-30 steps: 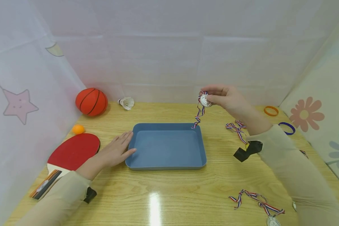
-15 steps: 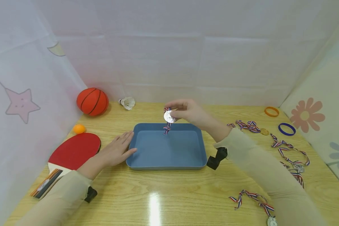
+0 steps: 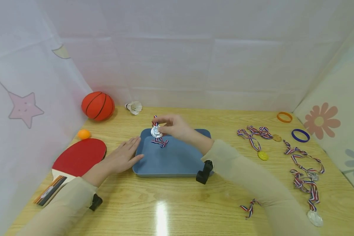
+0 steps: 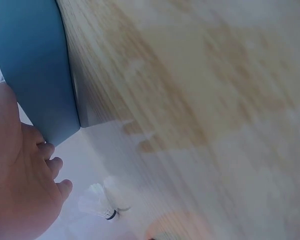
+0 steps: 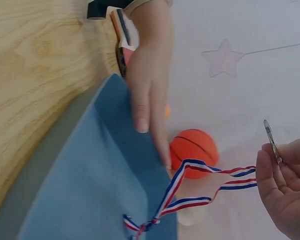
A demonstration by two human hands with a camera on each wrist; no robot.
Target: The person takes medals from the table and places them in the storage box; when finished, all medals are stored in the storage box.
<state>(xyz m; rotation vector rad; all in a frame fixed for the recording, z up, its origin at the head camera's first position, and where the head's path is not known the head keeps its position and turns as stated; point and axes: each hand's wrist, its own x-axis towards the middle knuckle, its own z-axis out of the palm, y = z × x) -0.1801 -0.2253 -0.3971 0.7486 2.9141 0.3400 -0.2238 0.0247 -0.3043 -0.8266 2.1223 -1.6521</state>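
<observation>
My right hand (image 3: 177, 127) pinches a silver medal (image 3: 156, 131) between thumb and fingers above the left back part of a blue tray (image 3: 171, 174). Its red, white and blue ribbon (image 5: 177, 187) hangs down toward the tray floor, as the right wrist view shows. With fingers straight, my left hand (image 3: 121, 157) rests against the tray's left wall. In the left wrist view the fingers of that hand (image 4: 25, 175) lie along the outside of the tray wall (image 4: 40, 65).
Left of the tray are a red table tennis paddle (image 3: 79, 157), an orange ball (image 3: 84, 134), a small basketball (image 3: 98, 106) and a shuttlecock (image 3: 134, 107). On the right lie several ribboned medals (image 3: 263, 155), an orange wristband (image 3: 284, 117) and a blue wristband (image 3: 300, 135).
My right hand has carried the silver medal leftward and down, from beyond the tray's right back corner to above its left back part. The left hand has stayed at the tray's left side.
</observation>
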